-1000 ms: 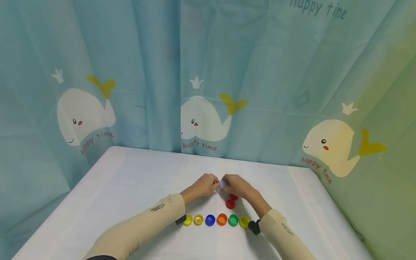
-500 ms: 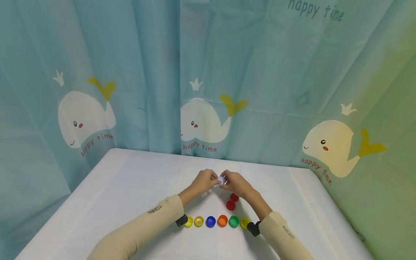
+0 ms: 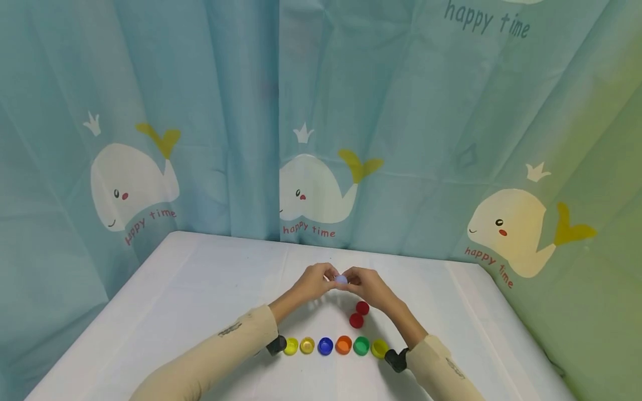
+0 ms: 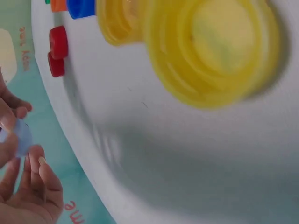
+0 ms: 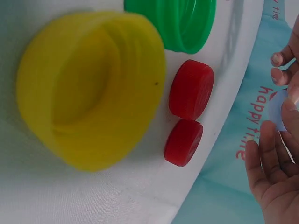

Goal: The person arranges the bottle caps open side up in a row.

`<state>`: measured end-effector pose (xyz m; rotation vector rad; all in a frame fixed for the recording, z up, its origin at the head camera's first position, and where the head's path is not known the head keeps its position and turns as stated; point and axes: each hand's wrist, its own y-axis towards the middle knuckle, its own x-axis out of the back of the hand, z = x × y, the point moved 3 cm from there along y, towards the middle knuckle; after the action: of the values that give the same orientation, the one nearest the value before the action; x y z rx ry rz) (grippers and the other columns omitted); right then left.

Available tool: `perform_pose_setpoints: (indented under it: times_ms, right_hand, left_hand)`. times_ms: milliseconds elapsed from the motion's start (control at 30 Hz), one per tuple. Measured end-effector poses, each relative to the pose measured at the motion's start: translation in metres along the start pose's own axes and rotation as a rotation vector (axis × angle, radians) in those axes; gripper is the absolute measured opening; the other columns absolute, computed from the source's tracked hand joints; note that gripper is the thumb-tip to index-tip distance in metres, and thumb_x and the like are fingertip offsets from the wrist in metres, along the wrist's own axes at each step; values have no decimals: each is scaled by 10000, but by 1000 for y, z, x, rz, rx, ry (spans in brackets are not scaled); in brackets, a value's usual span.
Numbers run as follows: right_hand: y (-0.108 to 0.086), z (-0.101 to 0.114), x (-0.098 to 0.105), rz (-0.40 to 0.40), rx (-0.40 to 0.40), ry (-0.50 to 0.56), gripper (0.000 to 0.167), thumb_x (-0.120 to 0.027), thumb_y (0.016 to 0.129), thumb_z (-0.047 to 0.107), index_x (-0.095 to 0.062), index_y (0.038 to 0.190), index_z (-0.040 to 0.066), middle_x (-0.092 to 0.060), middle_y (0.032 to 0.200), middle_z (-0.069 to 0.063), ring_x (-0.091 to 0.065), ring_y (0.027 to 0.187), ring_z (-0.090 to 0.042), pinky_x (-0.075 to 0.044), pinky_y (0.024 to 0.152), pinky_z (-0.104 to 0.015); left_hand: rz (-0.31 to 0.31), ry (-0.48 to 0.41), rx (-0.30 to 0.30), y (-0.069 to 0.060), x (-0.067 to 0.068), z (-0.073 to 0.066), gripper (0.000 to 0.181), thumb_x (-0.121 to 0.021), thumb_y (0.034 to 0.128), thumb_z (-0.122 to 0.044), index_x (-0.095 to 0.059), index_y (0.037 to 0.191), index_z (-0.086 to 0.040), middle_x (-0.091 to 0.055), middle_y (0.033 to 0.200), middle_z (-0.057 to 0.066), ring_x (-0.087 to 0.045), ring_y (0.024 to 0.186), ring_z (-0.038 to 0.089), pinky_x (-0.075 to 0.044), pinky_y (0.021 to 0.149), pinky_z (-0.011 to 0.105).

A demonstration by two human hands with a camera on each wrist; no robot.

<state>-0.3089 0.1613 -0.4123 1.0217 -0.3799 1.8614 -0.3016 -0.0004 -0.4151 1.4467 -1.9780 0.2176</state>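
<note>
A small light blue bottle cap (image 3: 341, 279) is held up over the far middle of the table, between both hands. From the left, the left hand (image 3: 315, 281) pinches it with thumb and fingertips. The right hand (image 3: 368, 284) grips its other side. Each wrist view catches the light blue cap (image 4: 21, 137) at its edge, partly covered by fingers. Nearer the person, just below the right hand, two red caps (image 3: 356, 321) lie touching each other.
Closer still is a row of several upturned caps: yellow (image 3: 290, 346), amber (image 3: 307, 345), blue (image 3: 325, 346), orange (image 3: 343, 345), green (image 3: 361, 346) and another yellow cap (image 3: 379, 349). A whale-print curtain (image 3: 421, 111) hangs behind the white table (image 3: 200, 289).
Both hands have risen a little, away from the red caps, with the light blue cap between them. The red cap that was partly covered now shows fully. The row has stayed in place.
</note>
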Motion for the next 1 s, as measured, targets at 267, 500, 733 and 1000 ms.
perform_pose_setpoints:
  times_ms: [267,500,733,1000]
  right_hand:
    - [-7,2,-1,-21,41,-21,135,-698,860,146,-642,967,86,-632,840,57,-583,725,-96,-506,689,-221]
    - [-12,6,-3,-2,51,12,157,-703,855,135,-621,981,90,-645,885,57,-626,787,-98,-513,744,-238]
    - [-16,11,1,11,78,57,216,-694,866,249,-636,1025,115,-655,964,45,-646,883,-137,-521,781,-327]
    - [-23,15,8,-39,74,108,352,-671,881,280,-583,1183,121,-658,1068,-8,-644,931,-156,-513,797,-309]
  left_hand:
    - [108,-85,22,-6,-1,6,167,-587,944,-250,-601,933,-84,-645,822,51,-596,644,163,-457,570,261]
    - [114,-123,17,-11,-1,8,166,-612,928,-264,-579,901,-103,-653,855,55,-624,695,228,-468,591,267]
    - [83,-121,-31,-15,3,2,122,-639,912,-224,-595,905,-111,-638,907,-3,-626,713,203,-479,594,253]
    - [-17,-90,-114,-19,10,-12,125,-672,886,-229,-631,928,-119,-641,954,-26,-590,809,123,-491,697,231]
